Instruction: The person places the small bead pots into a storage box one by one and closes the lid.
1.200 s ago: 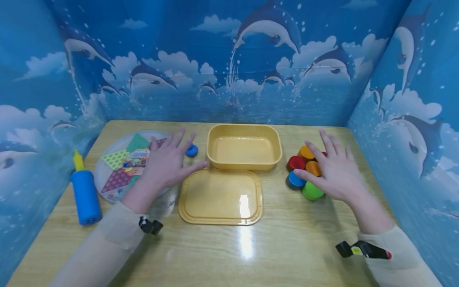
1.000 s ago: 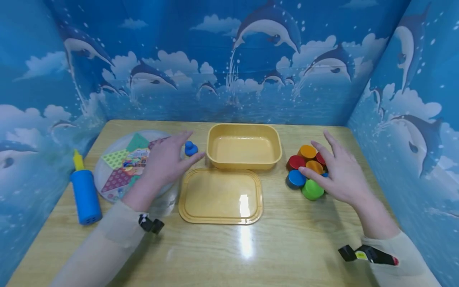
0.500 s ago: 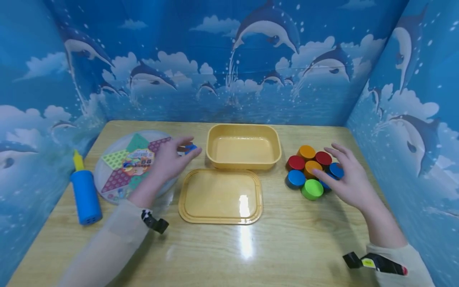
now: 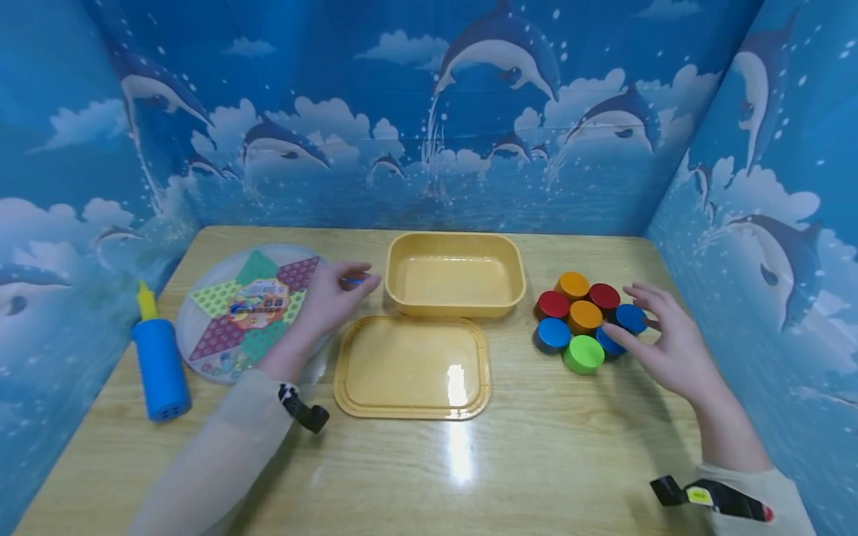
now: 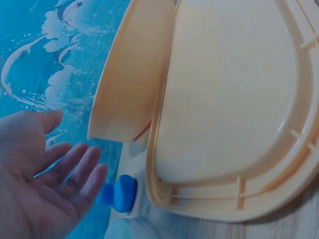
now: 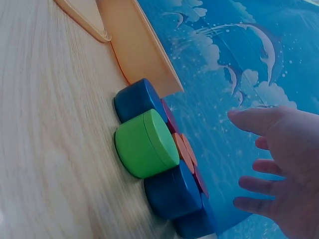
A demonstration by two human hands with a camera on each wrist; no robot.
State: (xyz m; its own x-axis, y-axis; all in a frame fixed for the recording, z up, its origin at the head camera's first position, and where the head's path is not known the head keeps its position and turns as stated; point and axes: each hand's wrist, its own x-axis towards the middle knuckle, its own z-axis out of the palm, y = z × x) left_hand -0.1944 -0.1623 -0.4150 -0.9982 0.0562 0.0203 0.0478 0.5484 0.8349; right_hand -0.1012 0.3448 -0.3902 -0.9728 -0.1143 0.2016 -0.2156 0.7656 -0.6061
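Observation:
My left hand [image 4: 328,298] hovers over a small blue knobbed piece [image 5: 125,193], its fingers loosely bent. Most of that piece is hidden by the hand in the head view; in the left wrist view it sits beyond the fingertips, and no grip shows. My right hand [image 4: 673,344] has its fingers and thumb spread beside the rightmost blue cylinder [image 4: 630,318] of a cluster. Whether it touches that cylinder is unclear. The cluster also holds a green cylinder [image 4: 584,354], a red one [image 4: 553,304] and an orange one [image 4: 573,286], among several others.
A yellow plastic box [image 4: 456,304] stands at the back middle, its lid [image 4: 412,368] flat in front. To the left lie a round board with a star pattern [image 4: 255,339] and a blue hand pump [image 4: 161,372] with a yellow nozzle. Dolphin-print curtains [image 4: 429,112] enclose the table.
My left hand has come down over the blue knobbed piece, its fingers drawing together. My right hand has moved right and nearer, from above the cylinders to their right side.

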